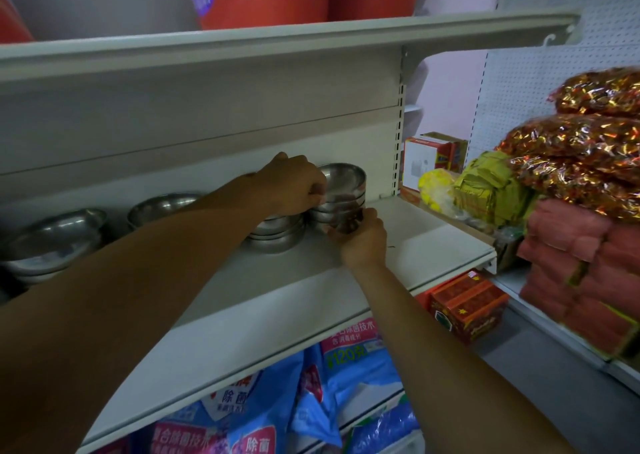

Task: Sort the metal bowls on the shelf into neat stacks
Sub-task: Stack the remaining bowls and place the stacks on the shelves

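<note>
Bowl stack (341, 194) stands on shelf (277, 298), between both hands | left hand (294, 187) curls round its upper left rim | right hand (363, 242) grips its base in front | second stack (277, 235) just left.

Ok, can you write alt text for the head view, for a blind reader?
A person's left hand grips the side, and right hand the base, of a stack of metal bowls on a white shelf. Lower bowl stacks sit to its left.

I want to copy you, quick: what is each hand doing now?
Left hand: fingers curled on the side of the tall bowl stack.
Right hand: grips that stack's bottom.
</note>
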